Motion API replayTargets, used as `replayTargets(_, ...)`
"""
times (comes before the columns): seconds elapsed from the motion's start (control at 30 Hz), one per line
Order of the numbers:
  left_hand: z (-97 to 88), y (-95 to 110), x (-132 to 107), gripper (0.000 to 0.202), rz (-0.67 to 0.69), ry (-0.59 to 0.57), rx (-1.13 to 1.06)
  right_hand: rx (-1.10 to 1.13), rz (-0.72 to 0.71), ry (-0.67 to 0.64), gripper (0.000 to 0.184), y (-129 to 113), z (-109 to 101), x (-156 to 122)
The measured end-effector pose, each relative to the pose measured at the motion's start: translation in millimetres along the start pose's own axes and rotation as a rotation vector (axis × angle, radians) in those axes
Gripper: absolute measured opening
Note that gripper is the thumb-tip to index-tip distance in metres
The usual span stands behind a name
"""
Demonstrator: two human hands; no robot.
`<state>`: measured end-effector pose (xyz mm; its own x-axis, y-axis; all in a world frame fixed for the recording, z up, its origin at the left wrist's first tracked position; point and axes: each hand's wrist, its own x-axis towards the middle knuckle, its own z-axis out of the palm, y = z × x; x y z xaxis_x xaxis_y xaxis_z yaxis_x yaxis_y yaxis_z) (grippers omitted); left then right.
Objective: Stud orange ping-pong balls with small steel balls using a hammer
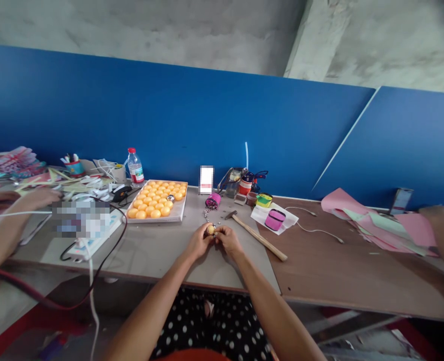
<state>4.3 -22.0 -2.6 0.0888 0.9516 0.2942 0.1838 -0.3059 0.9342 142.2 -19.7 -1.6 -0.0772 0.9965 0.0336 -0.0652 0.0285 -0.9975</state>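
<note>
My left hand (198, 242) is closed around a small round yellowish piece (210, 229) with a dark edge, low over the table. Close beside it, my right hand (229, 241) has its thumb and fingers pinched at the piece's right side; what lies between those fingertips is too small to make out. Just beyond my hands, small shiny metal bits (206, 214) are scattered in front of a tipped pink container (213, 201). A hammer (261, 238) with a wooden handle lies to the right of my right hand.
A shallow white tray (176, 219) holds several orange balls. Behind stand a water bottle (135, 168) and a red can (245, 184). A pink pouch (275, 219) lies on white paper. A power strip (97, 238) trails cables at left. Other people's hands (37, 199) work at both sides.
</note>
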Motion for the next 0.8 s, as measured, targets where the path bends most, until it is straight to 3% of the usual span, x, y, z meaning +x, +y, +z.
replayTargets(0.17, -1.0, -2, 0, 0.044, 0.049, -0.044, 0.023, 0.004, 0.011, 0.038, 0.018, 2, 2, 1)
replayTargets(0.3, -1.0, -4, 2, 0.043, -0.022, -0.048, -0.116, 0.122, 0.015, 0.026, 0.021, 2, 2, -1)
replayTargets(0.37, -0.2, -6, 4, 0.044, -0.102, -0.030, -0.252, 0.151, -0.024, 0.094, 0.022, 2, -1, -1)
replayTargets(0.47, 1.5, -11, 7, 0.047, -0.243, 0.029, -0.494, -0.045, -0.179, 0.304, 0.017, 2, -7, 0)
replayTargets(0.57, 2.1, -13, 8, 0.049, -0.281, 0.055, -0.591, -0.389, -0.362, 0.443, 0.014, 4, -12, 3)
replayTargets(0.67, 1.4, -11, 7, 0.048, -0.281, 0.032, -0.555, -0.623, -0.385, 0.427, 0.023, 8, -10, 6)
replayTargets(0.8, 0.6, -6, 5, 0.048, -0.294, 0.023, -0.545, -0.682, -0.357, 0.382, 0.029, 12, -7, 9)
